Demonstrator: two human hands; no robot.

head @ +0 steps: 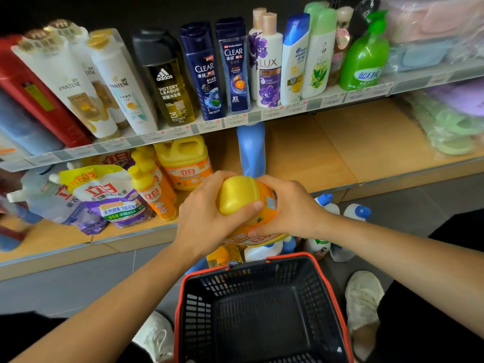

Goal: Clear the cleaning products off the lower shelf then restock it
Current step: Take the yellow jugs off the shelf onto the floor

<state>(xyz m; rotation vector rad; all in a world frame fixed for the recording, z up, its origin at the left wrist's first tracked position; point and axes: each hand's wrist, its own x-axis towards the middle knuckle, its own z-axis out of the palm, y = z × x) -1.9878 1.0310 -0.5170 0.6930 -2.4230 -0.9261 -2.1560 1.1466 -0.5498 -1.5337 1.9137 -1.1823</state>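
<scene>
I hold an orange detergent bottle with a yellow cap (237,195) in both hands, in front of the lower shelf (327,153). My left hand (209,213) grips its cap end and my right hand (288,208) wraps its body. On the lower shelf's left half stand a yellow jug (183,161), small yellow-capped bottles (150,189) and a refill pouch (107,197). A blue bottle (251,150) stands mid-shelf. The shelf's right half is bare wood.
A black basket with an orange rim (262,310) sits on the floor below my hands, holding nothing. Several bottles (324,205) stand on the floor between basket and shelf. Shampoo bottles (204,72) fill the upper shelf. My shoes (364,297) flank the basket.
</scene>
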